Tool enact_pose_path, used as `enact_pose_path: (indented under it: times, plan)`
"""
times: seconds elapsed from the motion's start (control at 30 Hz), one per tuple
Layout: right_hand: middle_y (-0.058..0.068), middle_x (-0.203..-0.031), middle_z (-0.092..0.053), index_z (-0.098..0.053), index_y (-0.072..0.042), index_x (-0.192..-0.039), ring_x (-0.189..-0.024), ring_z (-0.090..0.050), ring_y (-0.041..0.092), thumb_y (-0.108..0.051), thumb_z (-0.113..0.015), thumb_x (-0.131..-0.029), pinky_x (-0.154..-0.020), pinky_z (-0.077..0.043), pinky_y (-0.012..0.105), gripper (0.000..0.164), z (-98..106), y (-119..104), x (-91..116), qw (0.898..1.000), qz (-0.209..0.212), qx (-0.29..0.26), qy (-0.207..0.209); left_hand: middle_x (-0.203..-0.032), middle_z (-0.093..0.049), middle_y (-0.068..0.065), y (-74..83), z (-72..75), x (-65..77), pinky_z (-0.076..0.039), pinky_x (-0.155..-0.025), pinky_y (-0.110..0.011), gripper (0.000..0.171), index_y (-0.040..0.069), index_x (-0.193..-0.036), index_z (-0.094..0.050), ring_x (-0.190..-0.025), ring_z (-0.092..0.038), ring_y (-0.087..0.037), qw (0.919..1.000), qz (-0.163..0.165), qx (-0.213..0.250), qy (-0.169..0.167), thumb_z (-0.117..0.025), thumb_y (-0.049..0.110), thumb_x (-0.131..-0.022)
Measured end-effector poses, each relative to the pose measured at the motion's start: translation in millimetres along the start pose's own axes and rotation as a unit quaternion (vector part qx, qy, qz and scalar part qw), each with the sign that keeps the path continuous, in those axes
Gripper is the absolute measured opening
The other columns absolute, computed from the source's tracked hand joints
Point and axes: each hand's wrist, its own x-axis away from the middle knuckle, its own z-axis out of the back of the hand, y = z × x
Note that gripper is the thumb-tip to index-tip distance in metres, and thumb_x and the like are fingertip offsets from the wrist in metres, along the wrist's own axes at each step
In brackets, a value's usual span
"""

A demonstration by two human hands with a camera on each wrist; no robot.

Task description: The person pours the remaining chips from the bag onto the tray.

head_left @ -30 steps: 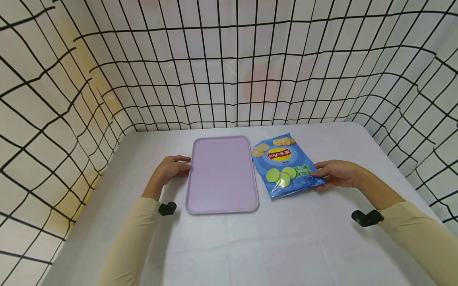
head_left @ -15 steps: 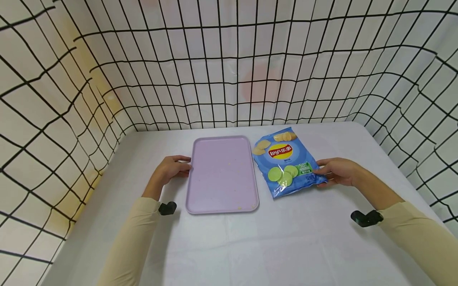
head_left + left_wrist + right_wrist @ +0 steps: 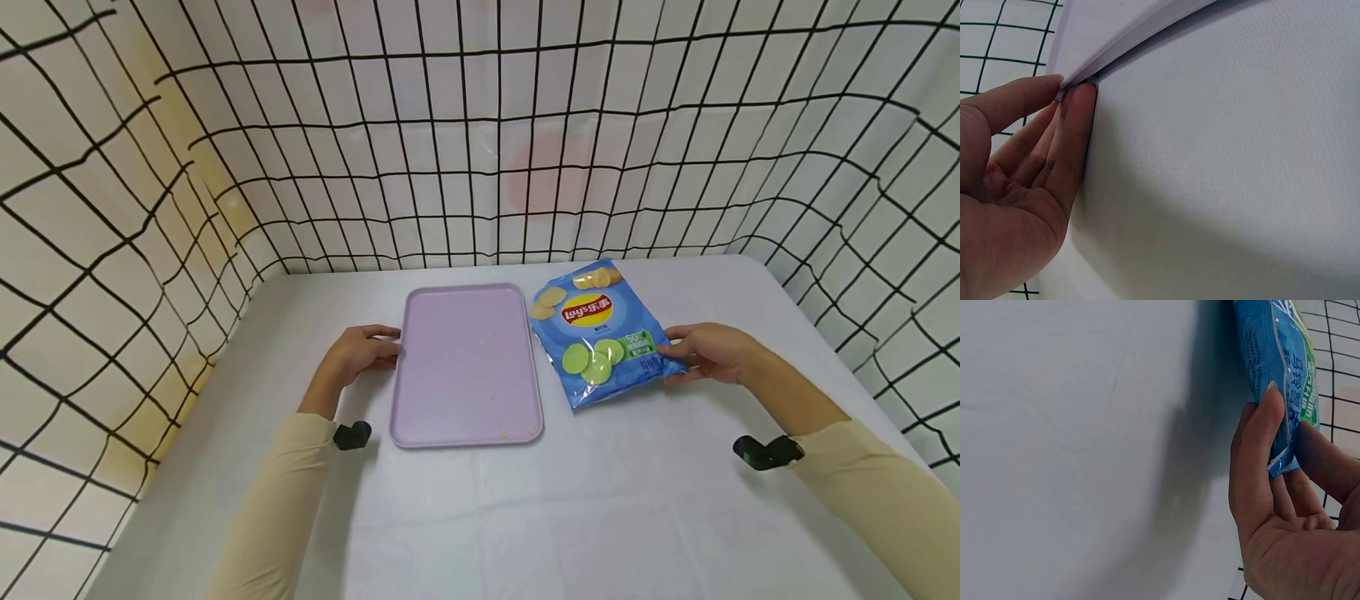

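Observation:
A pale purple rectangular tray [image 3: 465,367] lies on the white table, left of a blue bag of potato chips [image 3: 558,337]. My left hand [image 3: 362,353] holds the tray's left edge. In the left wrist view, the thumb [image 3: 1041,90] lies on the rim and the fingers reach below it. With my right hand [image 3: 712,353] I pinch the bag's near right corner between thumb and fingers. The right wrist view shows the bag's lower end [image 3: 1272,369] raised over the cloth, a shadow beneath. A few small yellowish crumbs dot the tray.
White cloth [image 3: 525,517] covers the table. Black wire grid panels [image 3: 450,167] with white sheeting behind stand along the back and both sides. A small black wrist camera sits on each forearm, the left one [image 3: 352,435] and the right one [image 3: 767,452].
My right hand has shifted slightly away from me, taking the chip bag with it; the bag's far end now sits nearer the back grid. The left hand and the tray have stayed put.

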Motion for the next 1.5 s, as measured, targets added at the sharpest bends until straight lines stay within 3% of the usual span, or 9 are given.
enact_pose_path:
  times: [0.5, 0.9, 1.13, 1.37, 1.5]
  plan:
    - [0.001, -0.097, -0.065, -0.014, 0.003, -0.15, -0.087, -0.067, 0.016, -0.018, -0.062, -0.094, -0.09, -0.05, 0.043, 0.077, -4, -41, 5, 0.998, 0.05, -0.014, 0.017, -0.098, -0.069, -0.011, 0.3, 0.1, 0.6, -0.055, -0.077, -0.029, 0.041, 0.008, -0.125, -0.06, -0.08, -0.068, -0.017, 1.0, 0.003, -0.006, 0.008, -0.069, 0.016, -0.087]
    - [0.002, -0.094, -0.067, -0.029, 0.006, -0.144, -0.085, -0.067, 0.017, -0.02, -0.06, -0.095, -0.085, -0.053, 0.04, 0.063, -31, -73, -4, 0.996, 0.082, 0.018, 0.024, -0.104, -0.069, -0.011, -9.9, 3.0, -2.2, -0.055, -0.078, -0.027, 0.043, 0.009, -0.126, -0.06, -0.081, -0.069, -0.015, 0.9997, -0.002, 0.024, 0.008, -0.071, 0.018, -0.085]
    - [0.005, -0.094, -0.067, -0.037, 0.006, -0.139, -0.087, -0.068, 0.019, -0.019, -0.06, -0.094, -0.084, -0.054, 0.041, 0.056, -43, -82, -12, 0.994, 0.098, 0.039, 0.038, -0.108, -0.068, -0.014, 5.4, 1.1, 14.0, -0.053, -0.086, -0.034, 0.045, 0.006, -0.129, -0.058, -0.086, -0.069, -0.02, 0.9997, 0.0, 0.026, -0.002, -0.069, 0.015, -0.087]
    - [0.008, -0.095, -0.067, -0.041, 0.006, -0.136, -0.086, -0.069, 0.022, -0.017, -0.06, -0.094, -0.083, -0.054, 0.044, 0.051, -53, -89, -15, 0.992, 0.101, 0.045, 0.053, -0.104, -0.069, -0.011, -8.6, 0.9, -2.4, -0.055, -0.076, -0.026, 0.042, 0.009, -0.125, -0.062, -0.079, -0.068, -0.014, 0.9996, -0.014, 0.022, 0.011, -0.073, 0.017, -0.084]
    - [0.01, -0.094, -0.068, -0.042, 0.006, -0.136, -0.084, -0.069, 0.024, -0.017, -0.06, -0.094, -0.08, -0.055, 0.042, 0.051, -58, -93, -16, 0.992, 0.103, 0.053, 0.053, -0.103, -0.069, -0.01, -6.9, 1.4, -1.0, -0.055, -0.074, -0.025, 0.042, 0.009, -0.125, -0.062, -0.078, -0.068, -0.014, 0.9996, -0.012, 0.024, 0.01, -0.072, 0.015, -0.084]
